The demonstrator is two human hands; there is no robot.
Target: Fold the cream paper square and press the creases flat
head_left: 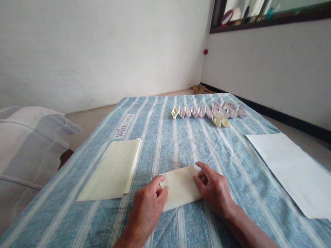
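Note:
A pale yellow folded sheet of paper (181, 187) lies near the front of the table, slightly turned, between my two hands. My left hand (150, 199) grips its left edge, thumb and index finger on the paper. At the opposite edge, my right hand (213, 187) holds the upper right corner between bent fingers and thumb. The fingers underneath are partly hidden. To the left lie larger pale yellow sheets (113, 170), one on another with edges a little offset.
A blue-and-white striped cloth (155, 137) covers the table. Several small folded paper boats, pale pink and yellow (216, 119), stand in rows toward the back right. White sheets (292, 172) lie at the right edge. A bed with a checked cover (31, 148) is at left.

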